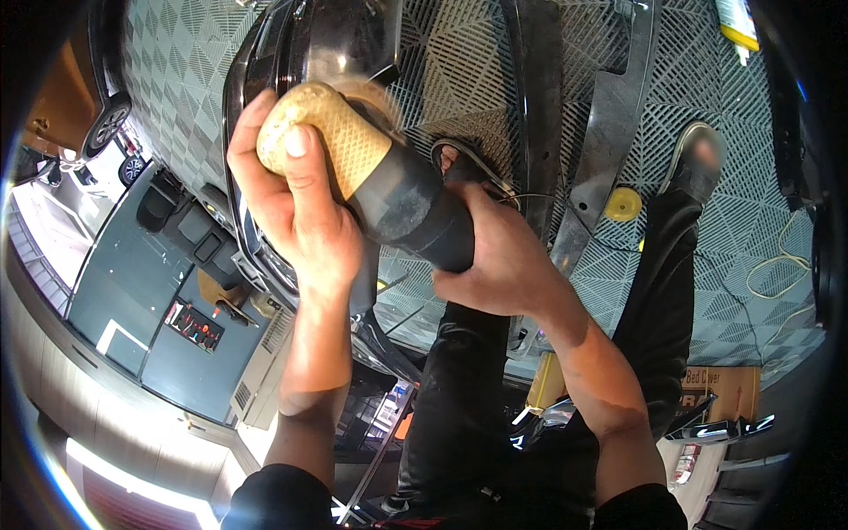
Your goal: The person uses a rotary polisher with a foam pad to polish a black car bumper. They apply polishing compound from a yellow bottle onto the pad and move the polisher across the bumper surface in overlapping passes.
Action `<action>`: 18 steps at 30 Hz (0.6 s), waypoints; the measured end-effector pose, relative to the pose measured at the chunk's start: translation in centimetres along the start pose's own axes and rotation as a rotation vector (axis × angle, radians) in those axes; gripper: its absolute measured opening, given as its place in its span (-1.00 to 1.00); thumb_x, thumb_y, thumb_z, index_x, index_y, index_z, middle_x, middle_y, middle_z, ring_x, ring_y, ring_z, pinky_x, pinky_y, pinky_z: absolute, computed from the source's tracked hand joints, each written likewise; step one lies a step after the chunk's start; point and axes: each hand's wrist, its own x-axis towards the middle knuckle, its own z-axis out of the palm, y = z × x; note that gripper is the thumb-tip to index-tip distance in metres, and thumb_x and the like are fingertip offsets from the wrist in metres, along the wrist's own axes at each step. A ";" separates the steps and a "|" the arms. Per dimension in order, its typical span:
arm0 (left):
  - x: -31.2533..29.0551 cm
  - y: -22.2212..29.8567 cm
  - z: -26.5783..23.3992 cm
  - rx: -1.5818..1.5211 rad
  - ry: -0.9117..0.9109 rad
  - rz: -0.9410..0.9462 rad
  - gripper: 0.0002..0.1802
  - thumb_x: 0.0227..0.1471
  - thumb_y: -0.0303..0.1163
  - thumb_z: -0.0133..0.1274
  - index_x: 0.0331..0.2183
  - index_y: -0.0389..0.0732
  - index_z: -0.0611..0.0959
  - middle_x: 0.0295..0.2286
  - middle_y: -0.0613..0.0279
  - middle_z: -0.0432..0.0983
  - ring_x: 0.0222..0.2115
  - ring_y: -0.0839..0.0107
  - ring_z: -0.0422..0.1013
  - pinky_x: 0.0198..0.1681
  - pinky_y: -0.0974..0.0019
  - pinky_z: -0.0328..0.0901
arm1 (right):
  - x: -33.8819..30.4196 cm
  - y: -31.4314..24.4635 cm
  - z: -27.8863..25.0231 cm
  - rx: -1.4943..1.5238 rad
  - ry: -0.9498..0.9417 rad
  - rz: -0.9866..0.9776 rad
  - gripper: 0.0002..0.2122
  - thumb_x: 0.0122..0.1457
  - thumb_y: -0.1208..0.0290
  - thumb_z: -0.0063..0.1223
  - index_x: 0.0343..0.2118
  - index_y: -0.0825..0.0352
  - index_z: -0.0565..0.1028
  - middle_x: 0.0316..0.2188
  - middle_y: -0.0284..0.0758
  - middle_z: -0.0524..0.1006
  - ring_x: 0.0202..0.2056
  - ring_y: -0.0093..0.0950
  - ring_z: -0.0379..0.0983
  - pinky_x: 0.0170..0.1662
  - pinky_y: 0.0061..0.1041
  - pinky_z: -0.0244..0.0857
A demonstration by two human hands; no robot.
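Note:
Both my hands hold a power polisher [402, 199] with a yellow textured head cover and a black body. My left hand [305, 216] wraps the yellow head, thumb lying on top. Around the black body at its other end, my right hand [508, 256] is closed. The round pad [371, 99] under the head looks tan and blurred, partly hidden by the head. Directly beneath is a glossy black car bumper [344, 49]; whether the pad touches it, I cannot tell.
Long dark trim panels [536, 97] and another black panel [609, 132] lie across the grey grid floor [459, 62]. A yellow round pad [623, 204] sits near my foot. Thin cords [777, 261] run at right. A bottle [738, 26] and a cardboard box [733, 389] stand farther off.

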 end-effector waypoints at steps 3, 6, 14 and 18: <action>-0.9 1.0 -0.6 0.102 -0.011 -0.047 -0.48 0.30 -0.28 0.08 0.15 -0.33 0.36 -0.09 0.08 0.48 -0.11 0.42 0.42 0.06 0.32 0.31 | -0.6 -0.2 0.1 0.082 -0.099 0.061 -0.33 -0.19 0.37 0.28 0.07 0.48 0.35 -0.26 -0.02 0.62 -0.20 -0.13 0.63 -0.05 -0.29 0.44; -1.7 2.6 -1.3 0.122 -0.012 -0.127 -0.51 0.29 -0.32 0.10 0.13 -0.33 0.37 -0.10 0.11 0.49 -0.12 0.43 0.43 0.03 0.32 0.33 | -1.8 -0.5 1.0 0.144 -0.170 0.132 -0.34 -0.19 0.37 0.29 0.06 0.48 0.36 -0.28 -0.02 0.61 -0.21 -0.14 0.63 -0.06 -0.32 0.43; -0.8 1.6 -1.6 0.005 -0.129 -0.100 -0.52 0.30 -0.35 0.04 0.14 -0.32 0.31 -0.10 -0.12 0.57 -0.12 0.27 0.52 -0.02 0.23 0.42 | -0.8 0.2 0.2 0.110 -0.080 -0.030 -0.31 -0.20 0.24 0.43 0.03 0.46 0.42 -0.23 -0.08 0.62 -0.19 -0.21 0.62 -0.02 -0.34 0.43; 2.1 0.7 0.2 0.160 -0.149 0.040 -0.50 0.30 -0.24 0.06 0.11 -0.35 0.38 -0.13 0.06 0.53 -0.14 0.41 0.45 0.01 0.33 0.35 | 1.5 0.2 -1.7 0.014 -0.018 -0.042 -0.37 -0.17 0.33 0.43 0.01 0.44 0.45 -0.22 -0.15 0.62 -0.20 -0.33 0.60 -0.06 -0.36 0.42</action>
